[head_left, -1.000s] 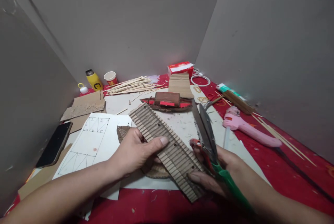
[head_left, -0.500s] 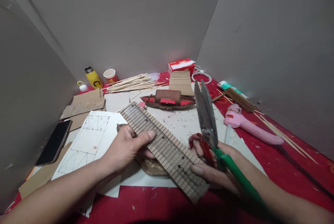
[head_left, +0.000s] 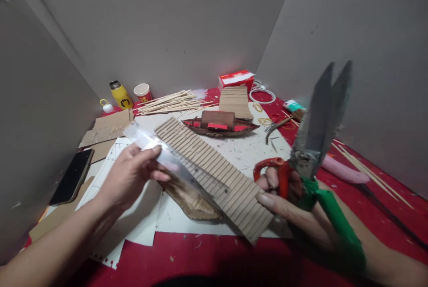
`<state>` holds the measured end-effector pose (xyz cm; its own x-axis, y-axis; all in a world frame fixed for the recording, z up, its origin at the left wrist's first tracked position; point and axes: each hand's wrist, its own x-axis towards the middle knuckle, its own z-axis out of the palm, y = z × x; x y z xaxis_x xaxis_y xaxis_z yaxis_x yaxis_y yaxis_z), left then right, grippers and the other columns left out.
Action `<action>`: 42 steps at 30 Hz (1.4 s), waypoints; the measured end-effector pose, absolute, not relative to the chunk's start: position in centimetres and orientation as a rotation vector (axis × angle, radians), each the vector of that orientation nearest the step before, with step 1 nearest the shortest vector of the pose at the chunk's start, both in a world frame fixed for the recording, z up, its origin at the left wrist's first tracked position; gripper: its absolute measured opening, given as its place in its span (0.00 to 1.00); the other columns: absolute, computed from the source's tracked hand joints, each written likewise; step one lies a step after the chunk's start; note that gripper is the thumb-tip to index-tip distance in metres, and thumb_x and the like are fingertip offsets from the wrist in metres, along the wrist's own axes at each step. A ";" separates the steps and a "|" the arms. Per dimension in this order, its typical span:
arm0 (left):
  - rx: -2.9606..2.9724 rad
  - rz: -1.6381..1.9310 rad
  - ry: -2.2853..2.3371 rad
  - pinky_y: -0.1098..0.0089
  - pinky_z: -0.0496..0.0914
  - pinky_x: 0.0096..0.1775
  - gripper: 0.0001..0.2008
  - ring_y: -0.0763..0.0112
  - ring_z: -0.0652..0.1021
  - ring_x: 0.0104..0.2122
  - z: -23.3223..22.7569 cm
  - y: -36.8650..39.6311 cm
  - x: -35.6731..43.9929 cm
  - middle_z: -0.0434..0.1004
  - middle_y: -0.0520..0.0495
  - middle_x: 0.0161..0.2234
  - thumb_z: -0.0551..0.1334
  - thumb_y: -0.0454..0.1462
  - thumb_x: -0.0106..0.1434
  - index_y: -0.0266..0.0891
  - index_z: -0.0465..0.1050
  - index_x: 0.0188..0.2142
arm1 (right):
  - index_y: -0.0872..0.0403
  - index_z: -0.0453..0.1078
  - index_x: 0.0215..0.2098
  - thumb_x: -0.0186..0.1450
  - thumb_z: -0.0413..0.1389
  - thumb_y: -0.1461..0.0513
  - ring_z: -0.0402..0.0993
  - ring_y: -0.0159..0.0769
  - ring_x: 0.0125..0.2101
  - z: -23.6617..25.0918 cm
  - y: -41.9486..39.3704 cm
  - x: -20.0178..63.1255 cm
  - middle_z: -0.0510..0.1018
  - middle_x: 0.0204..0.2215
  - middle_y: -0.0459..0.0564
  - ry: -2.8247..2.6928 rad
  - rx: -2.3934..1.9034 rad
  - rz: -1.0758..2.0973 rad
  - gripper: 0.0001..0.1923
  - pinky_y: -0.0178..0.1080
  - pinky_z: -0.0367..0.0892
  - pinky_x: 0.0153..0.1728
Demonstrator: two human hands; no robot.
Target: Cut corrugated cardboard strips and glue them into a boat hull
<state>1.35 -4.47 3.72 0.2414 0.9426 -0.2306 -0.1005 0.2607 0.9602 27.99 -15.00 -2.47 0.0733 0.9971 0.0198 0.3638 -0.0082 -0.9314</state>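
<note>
My left hand (head_left: pixel 133 166) pinches a clear ruler (head_left: pixel 167 155), which overlaps the lower left edge of a strip of corrugated cardboard (head_left: pixel 214 166). Thumb and fingers of my right hand (head_left: pixel 284 202) grip the strip's near right end. That same hand also carries scissors (head_left: pixel 309 144) with red and green handles, their blades pointing up and slightly apart. Under the ruler and strip lies a cardboard boat-shaped piece (head_left: pixel 197 206), partly hidden. A finished-looking model boat (head_left: pixel 219 124) with a brown canopy sits beyond the strip.
Drawn paper sheets (head_left: pixel 140 220) and a phone (head_left: pixel 72 175) lie left. Along the back are a yellow bottle (head_left: pixel 121 95), a paper cup (head_left: pixel 142 93), wooden sticks (head_left: pixel 167 103) and a red box (head_left: pixel 236 81). A pink glue gun (head_left: pixel 347 171) lies right, partly covered by the scissors.
My left hand has let go of the cardboard strip and drawn the ruler leftward, off most of it. My right hand, with scissors and strip, has shifted right and the scissors have risen.
</note>
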 end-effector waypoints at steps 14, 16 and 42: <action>1.148 1.017 1.669 0.74 0.73 0.22 0.41 0.74 0.76 0.18 1.0 -1.7 -11.1 0.77 0.53 0.28 0.71 0.30 0.50 0.40 0.56 0.61 | 0.47 0.70 0.28 0.57 0.61 0.48 0.76 0.47 0.32 -2.1 -14.5 28.6 0.78 0.32 0.52 -1.514 -1.570 0.799 0.13 0.47 0.74 0.33; 1.301 0.966 1.856 0.71 0.72 0.25 0.43 0.71 0.76 0.22 1.4 -2.2 -11.6 0.77 0.50 0.34 0.72 0.37 0.52 0.41 0.55 0.63 | 0.47 0.69 0.29 0.57 0.62 0.49 0.76 0.46 0.31 -2.1 -14.5 28.6 0.78 0.32 0.52 -1.504 -1.557 0.863 0.13 0.46 0.74 0.33; 2.223 0.291 1.317 0.71 0.61 0.27 0.10 0.72 0.67 0.25 3.1 -1.2 -0.3 0.68 0.53 0.24 0.61 0.41 0.61 0.37 0.72 0.29 | 0.51 0.65 0.31 0.53 0.65 0.47 0.69 0.32 0.20 -1.7 -13.5 26.6 0.75 0.26 0.46 -1.228 -1.601 1.259 0.21 0.34 0.66 0.18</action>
